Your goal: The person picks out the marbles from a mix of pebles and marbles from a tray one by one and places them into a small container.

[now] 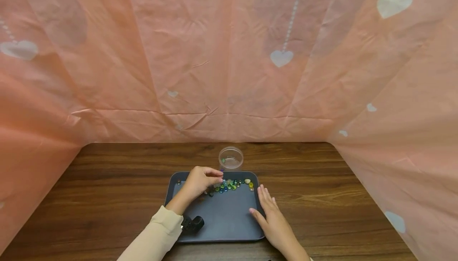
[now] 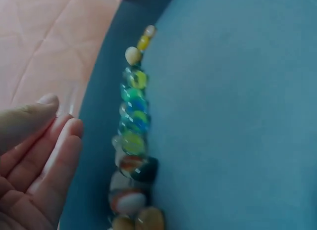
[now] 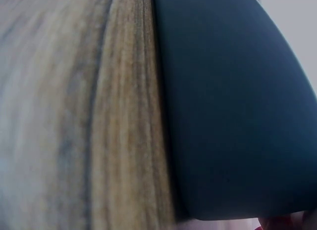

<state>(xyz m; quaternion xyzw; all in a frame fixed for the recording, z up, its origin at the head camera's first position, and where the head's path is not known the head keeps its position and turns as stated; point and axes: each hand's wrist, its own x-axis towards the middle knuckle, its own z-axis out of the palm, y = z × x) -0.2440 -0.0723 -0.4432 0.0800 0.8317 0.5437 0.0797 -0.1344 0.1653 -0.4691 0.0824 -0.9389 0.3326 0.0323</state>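
My left hand (image 1: 200, 181) hovers over the back rim of a dark grey tray (image 1: 229, 217), close to a clear round container (image 1: 236, 163). Thumb and fingers come near each other, with no object visible between them in the left wrist view. A small blue spot shows just beyond the fingertips, by the container's lower edge. Glass marbles (image 2: 133, 109), green, blue, yellow and brown, form a row along the tray's back wall. A green marble (image 1: 223, 160) shows in the container. Straight fingers of my right hand (image 1: 277, 223) rest along the tray's right side.
A pale oval stone (image 1: 247, 181) and a yellow marble (image 1: 251, 185) lie at the row's right end. One brown marble (image 1: 179, 182) sits in the back left corner. The wooden table (image 1: 322, 197) meets a pink heart-patterned curtain (image 1: 229, 74) behind.
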